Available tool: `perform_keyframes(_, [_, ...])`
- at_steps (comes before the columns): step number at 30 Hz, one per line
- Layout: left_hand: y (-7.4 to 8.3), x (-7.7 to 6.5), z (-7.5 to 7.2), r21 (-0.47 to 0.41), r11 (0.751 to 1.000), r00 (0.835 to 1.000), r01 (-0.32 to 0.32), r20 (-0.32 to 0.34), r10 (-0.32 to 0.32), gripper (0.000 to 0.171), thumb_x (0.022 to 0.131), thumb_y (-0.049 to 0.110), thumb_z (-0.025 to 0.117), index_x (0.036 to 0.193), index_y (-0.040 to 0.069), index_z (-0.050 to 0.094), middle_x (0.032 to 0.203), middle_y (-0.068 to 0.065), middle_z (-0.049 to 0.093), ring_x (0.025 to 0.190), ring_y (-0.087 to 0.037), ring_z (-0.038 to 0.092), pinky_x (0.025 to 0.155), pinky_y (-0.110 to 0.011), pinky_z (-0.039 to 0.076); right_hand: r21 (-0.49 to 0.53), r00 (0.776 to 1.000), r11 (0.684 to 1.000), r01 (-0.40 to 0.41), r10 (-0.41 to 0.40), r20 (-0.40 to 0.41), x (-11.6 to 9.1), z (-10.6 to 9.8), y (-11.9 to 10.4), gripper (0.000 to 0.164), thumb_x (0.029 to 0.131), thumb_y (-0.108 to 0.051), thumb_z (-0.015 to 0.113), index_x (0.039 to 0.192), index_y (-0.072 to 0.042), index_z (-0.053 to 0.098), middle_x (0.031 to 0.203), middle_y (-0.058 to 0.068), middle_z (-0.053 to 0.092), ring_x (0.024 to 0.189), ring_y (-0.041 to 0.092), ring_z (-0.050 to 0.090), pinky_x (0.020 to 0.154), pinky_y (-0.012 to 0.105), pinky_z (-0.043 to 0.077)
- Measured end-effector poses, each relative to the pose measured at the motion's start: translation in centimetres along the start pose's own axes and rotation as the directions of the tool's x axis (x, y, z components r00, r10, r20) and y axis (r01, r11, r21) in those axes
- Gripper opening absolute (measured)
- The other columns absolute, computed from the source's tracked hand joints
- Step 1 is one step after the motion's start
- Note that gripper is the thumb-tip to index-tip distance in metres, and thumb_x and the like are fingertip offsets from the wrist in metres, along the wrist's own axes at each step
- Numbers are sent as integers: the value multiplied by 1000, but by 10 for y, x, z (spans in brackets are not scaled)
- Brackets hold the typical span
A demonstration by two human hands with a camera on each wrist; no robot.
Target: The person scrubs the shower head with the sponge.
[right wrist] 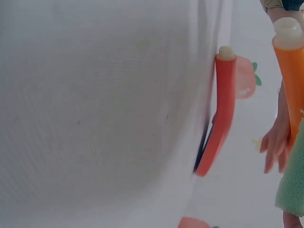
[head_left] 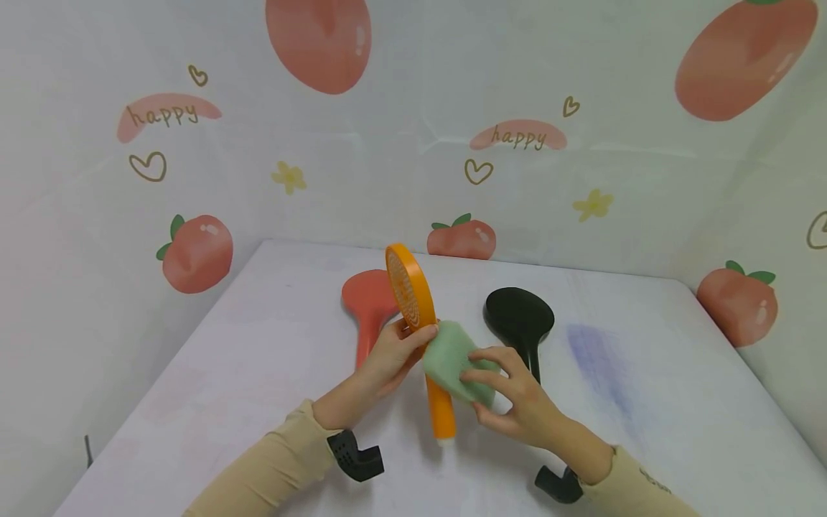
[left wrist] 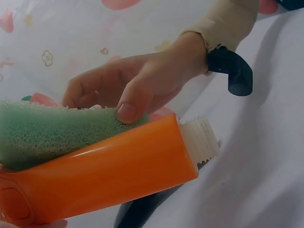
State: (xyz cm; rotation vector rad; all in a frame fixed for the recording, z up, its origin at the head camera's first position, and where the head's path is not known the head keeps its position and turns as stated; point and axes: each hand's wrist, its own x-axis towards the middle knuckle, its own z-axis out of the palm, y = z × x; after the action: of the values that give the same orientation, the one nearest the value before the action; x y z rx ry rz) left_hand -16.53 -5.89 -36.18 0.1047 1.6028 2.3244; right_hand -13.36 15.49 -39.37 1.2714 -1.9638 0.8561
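Note:
My left hand (head_left: 392, 357) grips an orange shower head (head_left: 442, 413) at its neck, and the white-tipped handle slants down toward me. The round spray face is turned to the left. In my right hand (head_left: 522, 402) is a light green sponge (head_left: 447, 357), pinched between fingers and thumb. It lies against the upper handle of the shower head. From the left wrist view, the sponge (left wrist: 61, 133) runs along the orange handle (left wrist: 109, 173), with the right thumb on its edge. The right wrist view catches the sponge (right wrist: 292, 183) only partly, at the right edge.
Behind my left hand a red shower head (head_left: 368, 298) lies on the white table (head_left: 258, 402). A black shower head (head_left: 519, 312) lies beyond my right hand. A bluish stain (head_left: 601, 366) marks the tabletop. A fruit-printed white sheet (head_left: 388, 158) hangs behind the table.

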Motion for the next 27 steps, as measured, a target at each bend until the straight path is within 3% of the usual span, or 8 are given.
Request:
perform_keyframes(6, [0, 1, -3, 41, 999, 997, 0, 74, -3, 45, 90, 16, 54, 125, -10, 40, 96, 4, 54, 88, -8, 53, 82, -20, 48, -42, 1000, 999, 2, -1, 31, 2, -4, -2, 26, 91, -30, 48, 102, -14, 65, 113, 13, 57, 101, 26, 47, 103, 24, 32])
perform_keyframes(11, [1, 1, -5, 54, 999, 990, -2, 144, -6, 49, 94, 18, 51, 131, -10, 34, 106, 1, 51, 95, -9, 52, 90, -23, 47, -67, 998, 998, -4, 8, 54, 2, -8, -4, 26, 91, -31, 47, 101, -16, 66, 112, 11, 58, 101, 26, 47, 104, 22, 32])
perform_keyframes(17, [2, -1, -2, 101, 995, 988, 19, 150, -34, 51, 99, 18, 41, 138, -10, 25, 127, -13, 45, 103, -10, 49, 100, -25, 43, -87, 998, 996, 1, 5, 59, 2, -11, -4, 27, 91, -30, 45, 101, -16, 66, 112, 11, 58, 101, 27, 47, 103, 23, 33])
perform_keyframes(23, [-3, 0, -4, 51, 999, 979, -2, 204, -8, 57, 99, 30, 44, 138, -7, 24, 117, -3, 47, 99, -7, 50, 87, -15, 46, -96, 1000, 995, 10, -8, 25, 0, -12, -1, 28, 91, -30, 44, 100, -15, 66, 111, 13, 58, 101, 28, 47, 103, 23, 33])
perform_keyframes(27, [-5, -1, -4, 54, 999, 980, -1, 199, -10, 50, 101, 25, 37, 138, -6, 25, 120, -4, 46, 101, -7, 49, 87, -14, 47, -96, 1000, 995, 16, -15, 11, -1, -11, 0, 29, 91, -30, 44, 99, -14, 67, 111, 14, 59, 101, 29, 47, 103, 23, 33])
